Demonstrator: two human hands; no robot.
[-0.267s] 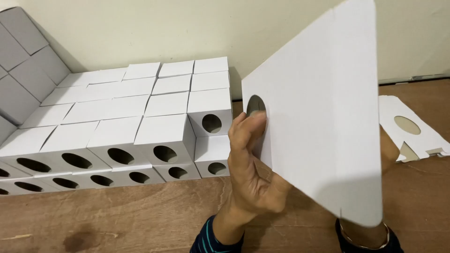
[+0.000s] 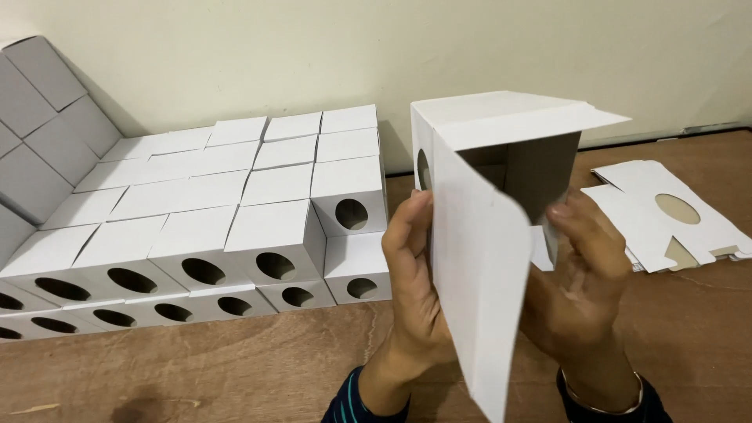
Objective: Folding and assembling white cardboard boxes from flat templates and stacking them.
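Both hands grip a half-opened white carton (image 2: 501,235) above the wooden counter (image 2: 235,368): left hand (image 2: 415,282) clamps its holed side, right hand (image 2: 583,274) its inner flap. Stacked finished boxes (image 2: 235,227) stand left; flat blanks (image 2: 666,215) lie right.

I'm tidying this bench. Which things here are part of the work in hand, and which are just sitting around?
In hand:
- half-folded white box
- left hand
- right hand

Sitting around:
- stacked finished boxes
- flat box blanks
- wooden table
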